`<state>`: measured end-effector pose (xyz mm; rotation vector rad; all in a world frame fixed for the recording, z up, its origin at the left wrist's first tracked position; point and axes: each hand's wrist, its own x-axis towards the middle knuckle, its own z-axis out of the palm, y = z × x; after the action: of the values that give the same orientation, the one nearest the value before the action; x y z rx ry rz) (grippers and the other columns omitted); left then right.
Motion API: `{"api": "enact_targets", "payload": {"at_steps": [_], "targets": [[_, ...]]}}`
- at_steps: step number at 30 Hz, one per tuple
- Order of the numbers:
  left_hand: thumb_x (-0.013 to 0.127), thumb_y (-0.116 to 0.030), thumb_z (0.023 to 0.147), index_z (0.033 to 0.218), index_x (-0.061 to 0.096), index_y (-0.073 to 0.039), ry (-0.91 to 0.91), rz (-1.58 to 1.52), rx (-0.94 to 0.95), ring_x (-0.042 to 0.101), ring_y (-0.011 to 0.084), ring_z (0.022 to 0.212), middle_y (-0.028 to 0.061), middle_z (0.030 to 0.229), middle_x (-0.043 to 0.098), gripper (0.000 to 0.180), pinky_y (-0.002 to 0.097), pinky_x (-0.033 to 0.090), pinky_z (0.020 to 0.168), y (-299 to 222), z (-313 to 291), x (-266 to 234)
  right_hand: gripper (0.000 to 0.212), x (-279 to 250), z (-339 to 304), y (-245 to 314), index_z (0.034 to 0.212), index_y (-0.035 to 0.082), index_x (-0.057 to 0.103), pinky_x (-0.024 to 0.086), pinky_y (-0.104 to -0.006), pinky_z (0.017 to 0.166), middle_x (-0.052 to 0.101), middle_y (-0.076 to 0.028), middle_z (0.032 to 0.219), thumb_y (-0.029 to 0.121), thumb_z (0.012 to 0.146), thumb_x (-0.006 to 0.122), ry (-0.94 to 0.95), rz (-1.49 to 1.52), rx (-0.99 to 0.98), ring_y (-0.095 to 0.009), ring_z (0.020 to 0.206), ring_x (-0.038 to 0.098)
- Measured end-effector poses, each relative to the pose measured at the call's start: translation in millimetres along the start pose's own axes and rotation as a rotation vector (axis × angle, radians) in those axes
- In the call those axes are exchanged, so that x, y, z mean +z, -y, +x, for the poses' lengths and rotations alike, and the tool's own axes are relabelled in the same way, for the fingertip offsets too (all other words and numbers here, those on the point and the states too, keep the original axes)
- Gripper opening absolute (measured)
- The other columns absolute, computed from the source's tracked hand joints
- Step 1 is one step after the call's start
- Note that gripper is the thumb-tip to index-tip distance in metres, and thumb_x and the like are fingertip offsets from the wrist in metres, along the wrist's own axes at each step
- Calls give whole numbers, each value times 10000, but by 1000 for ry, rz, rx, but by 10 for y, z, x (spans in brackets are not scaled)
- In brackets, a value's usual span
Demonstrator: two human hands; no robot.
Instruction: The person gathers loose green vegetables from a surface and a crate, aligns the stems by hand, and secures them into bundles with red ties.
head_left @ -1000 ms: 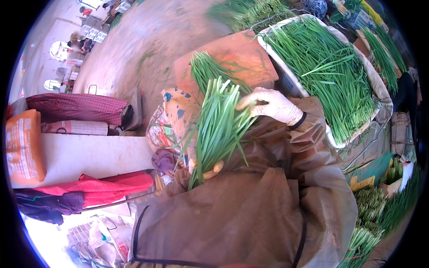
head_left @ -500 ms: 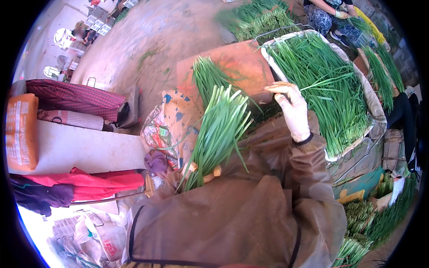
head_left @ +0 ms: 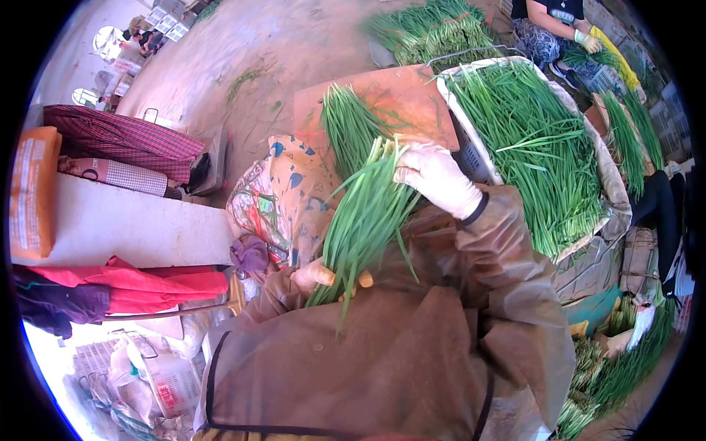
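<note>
Head view shows a loose bunch of chives (head_left: 368, 213) in front of my chest, slanting with its pale cut ends far and its leaf tips near, over my brown smock (head_left: 368, 360). My left hand (head_left: 313, 275) is closed around its lower part; the thumb and a fingertip show on either side, the rest lying hidden beneath the leaves. My gloved right hand (head_left: 439, 178) is at the far end, fingers bent over the cut ends and touching them; whether they pinch any stalk, I cannot tell.

Just beyond the bunch, a second pile of chives (head_left: 344, 121) lies on an orange board (head_left: 419, 95), its leaves running in behind what I hold. To the right stands a white-rimmed crate (head_left: 464, 126), heaped with more chives. A patterned cloth (head_left: 294, 192) is just left of my bunch; farther left are a white slab (head_left: 140, 228), an orange sack (head_left: 33, 192) and a red garment (head_left: 162, 283). Far right, a co-worker's gloved hand (head_left: 588, 41) is near some greens.
</note>
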<state>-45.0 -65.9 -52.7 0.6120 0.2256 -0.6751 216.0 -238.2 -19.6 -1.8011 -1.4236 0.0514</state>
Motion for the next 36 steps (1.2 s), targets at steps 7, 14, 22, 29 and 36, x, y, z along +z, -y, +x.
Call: {"api": "enact_targets", "payload": {"at_steps": [7,14,22,29,36], "targets": [[804,-286,664,1155,535,46,89,-37,69,577,136,682,136,1027,595,652,251,479,555,96,-40,-118,127,-33,-288,-728,841,70,617,476,-366,808,649,-72,888,148,748,653,-392,-658,81,-253,925,612],[844,-215,627,1118,566,14,-195,253,299,618,182,665,129,892,618,610,279,497,569,-323,-67,187,462,-1,-602,-673,1251,4,531,502,-304,806,632,-207,1087,228,857,621,-126,-102,616,-274,955,637],[742,-96,699,1468,-55,-23,-882,1924,717,560,318,1014,252,1168,480,1109,358,457,853,-598,1114,298,462,695,-33,438,1232,-15,488,470,-289,818,590,-60,1115,201,860,659,-533,1208,522,-144,926,583],[679,-94,826,1394,388,-32,-161,1382,610,385,223,1314,116,1411,428,641,361,341,1050,-1012,582,771,319,-712,-338,69,968,-2,627,493,-260,592,644,-64,807,265,796,655,-321,1167,708,-149,649,601],[651,-353,844,1483,125,-65,5,543,777,244,299,1390,177,1504,233,875,402,172,1134,-1081,1233,369,501,-460,-612,409,1172,14,535,464,-276,784,607,-54,995,179,743,737,-81,900,664,-130,873,565]]}}
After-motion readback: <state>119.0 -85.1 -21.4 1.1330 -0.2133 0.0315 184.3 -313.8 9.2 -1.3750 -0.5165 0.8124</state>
